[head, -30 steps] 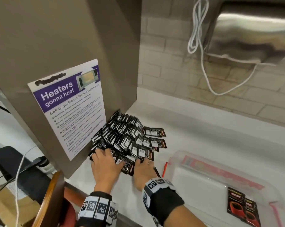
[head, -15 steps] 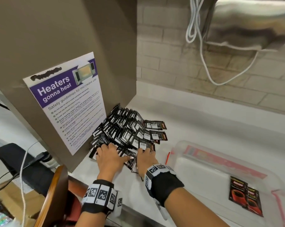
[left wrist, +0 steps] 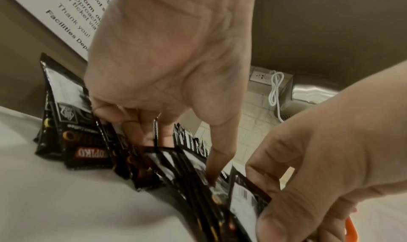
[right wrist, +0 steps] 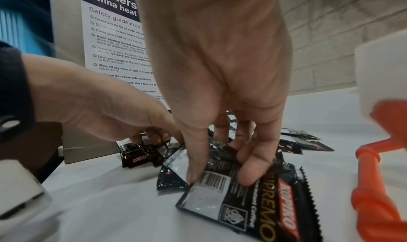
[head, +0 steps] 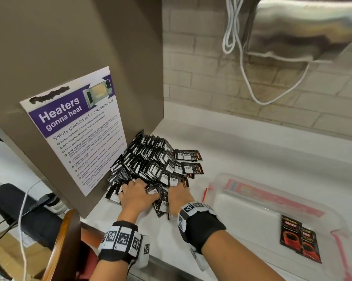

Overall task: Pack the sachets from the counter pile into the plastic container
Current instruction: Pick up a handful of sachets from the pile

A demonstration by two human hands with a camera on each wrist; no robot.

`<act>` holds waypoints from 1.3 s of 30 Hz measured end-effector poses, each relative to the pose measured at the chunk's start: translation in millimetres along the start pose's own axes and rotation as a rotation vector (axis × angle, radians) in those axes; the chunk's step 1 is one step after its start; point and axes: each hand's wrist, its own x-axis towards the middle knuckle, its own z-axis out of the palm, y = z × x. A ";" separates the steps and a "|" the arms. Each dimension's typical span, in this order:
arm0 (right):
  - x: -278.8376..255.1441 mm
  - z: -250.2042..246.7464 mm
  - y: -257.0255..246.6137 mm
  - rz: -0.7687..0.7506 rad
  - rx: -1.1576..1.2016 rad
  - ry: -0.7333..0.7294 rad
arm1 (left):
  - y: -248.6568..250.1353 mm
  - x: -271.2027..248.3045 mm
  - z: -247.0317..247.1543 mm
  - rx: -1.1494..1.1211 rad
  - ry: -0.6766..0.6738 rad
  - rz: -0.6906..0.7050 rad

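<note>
A pile of black coffee sachets point(head: 155, 163) lies on the white counter against a brown panel. My left hand point(head: 138, 191) digs into the pile's near edge, fingers curled among upright sachets point(left wrist: 193, 172) and thumb pressing on them. My right hand point(head: 177, 193) is beside it, its thumb and fingers pinching a bunch of sachets point(right wrist: 237, 198) with a barcode on top. The clear plastic container point(head: 242, 209) stands to the right of both hands, with two sachets point(head: 298, 240) lying face up inside.
A poster point(head: 80, 126) hangs on the brown panel left of the pile. A steel appliance point(head: 302, 27) with a white cable point(head: 242, 57) is mounted above the counter. The container has an orange latch point(right wrist: 374, 176). A wooden chair back point(head: 63, 244) is at lower left.
Both hands have closed in on the near edge of the pile. The sachets between them have bunched up and slid a little toward the counter's front.
</note>
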 end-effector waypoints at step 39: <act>-96.7 -102.9 153.5 -0.377 1.401 0.787 | 202.3 -101.3 -42.2 -1.513 -0.575 0.292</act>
